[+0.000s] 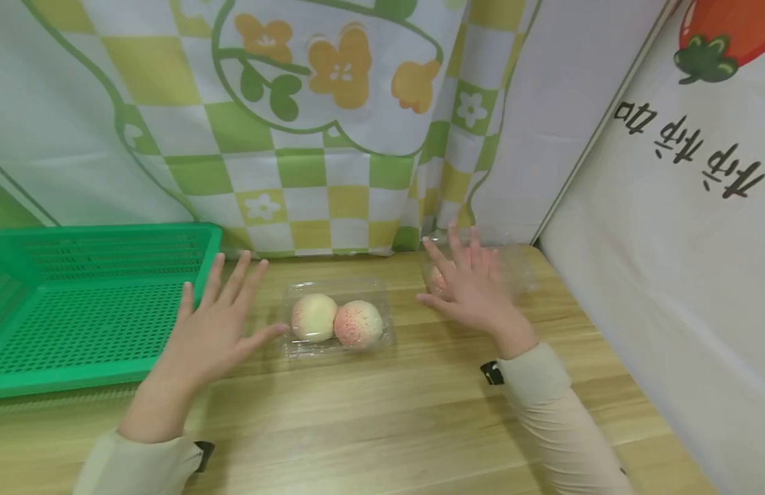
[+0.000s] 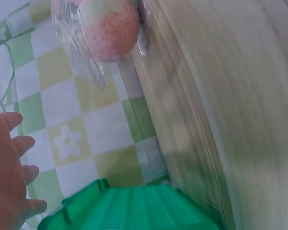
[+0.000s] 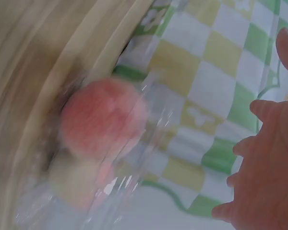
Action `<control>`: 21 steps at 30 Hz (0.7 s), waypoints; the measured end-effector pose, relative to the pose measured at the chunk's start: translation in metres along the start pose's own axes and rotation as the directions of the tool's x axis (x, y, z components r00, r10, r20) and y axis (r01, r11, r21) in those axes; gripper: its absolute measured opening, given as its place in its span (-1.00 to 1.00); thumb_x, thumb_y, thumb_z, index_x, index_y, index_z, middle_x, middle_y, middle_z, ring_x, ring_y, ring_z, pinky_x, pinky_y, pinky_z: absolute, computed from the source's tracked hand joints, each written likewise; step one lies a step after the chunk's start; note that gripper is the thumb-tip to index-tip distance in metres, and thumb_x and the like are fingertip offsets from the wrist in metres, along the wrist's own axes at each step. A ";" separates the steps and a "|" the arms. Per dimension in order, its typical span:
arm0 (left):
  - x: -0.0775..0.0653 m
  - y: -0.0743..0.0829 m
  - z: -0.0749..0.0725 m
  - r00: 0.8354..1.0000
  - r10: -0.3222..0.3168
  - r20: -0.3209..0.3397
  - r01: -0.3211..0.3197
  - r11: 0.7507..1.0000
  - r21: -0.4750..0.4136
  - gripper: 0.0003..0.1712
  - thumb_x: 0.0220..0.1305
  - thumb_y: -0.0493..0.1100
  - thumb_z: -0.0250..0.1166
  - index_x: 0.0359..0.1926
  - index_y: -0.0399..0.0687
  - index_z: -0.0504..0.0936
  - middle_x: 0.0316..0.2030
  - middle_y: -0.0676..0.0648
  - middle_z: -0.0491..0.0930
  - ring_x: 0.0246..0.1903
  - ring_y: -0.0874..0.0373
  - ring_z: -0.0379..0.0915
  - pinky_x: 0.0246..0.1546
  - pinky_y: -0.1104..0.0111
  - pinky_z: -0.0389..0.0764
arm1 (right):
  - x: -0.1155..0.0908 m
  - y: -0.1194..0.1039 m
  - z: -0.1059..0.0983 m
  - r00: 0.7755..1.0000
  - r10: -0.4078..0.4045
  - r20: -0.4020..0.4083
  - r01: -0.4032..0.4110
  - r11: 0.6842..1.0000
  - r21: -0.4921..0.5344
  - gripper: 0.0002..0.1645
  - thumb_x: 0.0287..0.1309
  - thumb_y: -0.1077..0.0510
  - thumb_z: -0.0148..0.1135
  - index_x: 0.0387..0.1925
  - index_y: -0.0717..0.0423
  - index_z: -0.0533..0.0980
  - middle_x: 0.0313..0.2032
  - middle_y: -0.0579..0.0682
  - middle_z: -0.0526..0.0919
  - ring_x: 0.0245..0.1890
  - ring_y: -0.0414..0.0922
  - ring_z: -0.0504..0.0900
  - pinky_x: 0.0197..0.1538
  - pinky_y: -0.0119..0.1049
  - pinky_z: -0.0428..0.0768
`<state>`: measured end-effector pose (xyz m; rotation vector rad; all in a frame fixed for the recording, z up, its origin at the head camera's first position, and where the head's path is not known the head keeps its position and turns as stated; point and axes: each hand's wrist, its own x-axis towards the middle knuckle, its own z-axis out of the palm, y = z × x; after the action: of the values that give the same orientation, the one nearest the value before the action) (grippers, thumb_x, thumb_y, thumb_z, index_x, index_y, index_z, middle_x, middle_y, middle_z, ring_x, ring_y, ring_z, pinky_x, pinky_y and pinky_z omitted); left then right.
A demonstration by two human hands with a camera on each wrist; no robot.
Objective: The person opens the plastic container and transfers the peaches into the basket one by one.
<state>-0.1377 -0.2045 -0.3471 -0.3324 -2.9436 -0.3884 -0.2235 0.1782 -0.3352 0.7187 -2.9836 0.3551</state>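
My left hand [image 1: 212, 337] is spread, fingers extended, between the green basket and a clear plastic box [image 1: 386, 337]; its thumb tip comes right to the box's left side. In that box sit two round, peach-like pieces: a pale yellow one [image 1: 314, 317] and a pink-speckled one [image 1: 359, 324]. Over to the right, my right hand [image 1: 472, 289] stretches its fingers above a second clear box [image 1: 519, 268], covering part of it. The right wrist view shows a blurred pink peach-like ball [image 3: 104, 119] and a paler one [image 3: 74, 179] inside that box, apart from the fingers.
A green perforated basket [image 1: 104, 375] stands on the wooden table [image 1: 358, 426] at the left. Behind the table hangs a green and yellow checkered cloth [image 1: 302, 168]. A white wall panel [image 1: 667, 227] with a strawberry print runs along the right edge.
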 end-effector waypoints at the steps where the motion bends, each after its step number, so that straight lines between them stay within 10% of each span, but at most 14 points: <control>1: 0.001 0.002 0.001 1.000 0.009 0.000 -0.009 1.000 -0.004 0.10 0.32 0.48 0.03 0.59 0.25 -0.37 0.59 0.02 -0.48 0.54 -0.04 -0.79 0.32 -0.50 -0.32 | 0.002 -0.004 0.000 1.000 -0.019 0.001 0.019 1.000 -0.003 0.10 0.27 -0.49 0.00 0.58 -0.35 -0.32 0.54 0.02 -0.66 0.46 0.15 -0.80 0.38 0.53 -0.38; 21: -0.006 0.008 0.018 0.983 0.126 0.134 -0.073 0.936 -0.344 0.33 0.10 0.01 0.50 0.59 -0.11 -0.28 0.57 -0.32 -0.22 0.49 -0.48 -0.31 0.41 -0.32 -0.08 | 0.033 -0.099 0.034 0.941 -0.336 0.028 0.337 0.941 -0.040 0.02 0.23 -0.44 0.12 0.57 -0.25 -0.01 0.60 -0.03 -0.19 0.58 0.22 -0.34 0.43 0.42 0.01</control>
<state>-0.1326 -0.1932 -0.3633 -0.5762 -2.9824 -0.8968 -0.2075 0.0699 -0.3444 1.2089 -2.7994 0.2601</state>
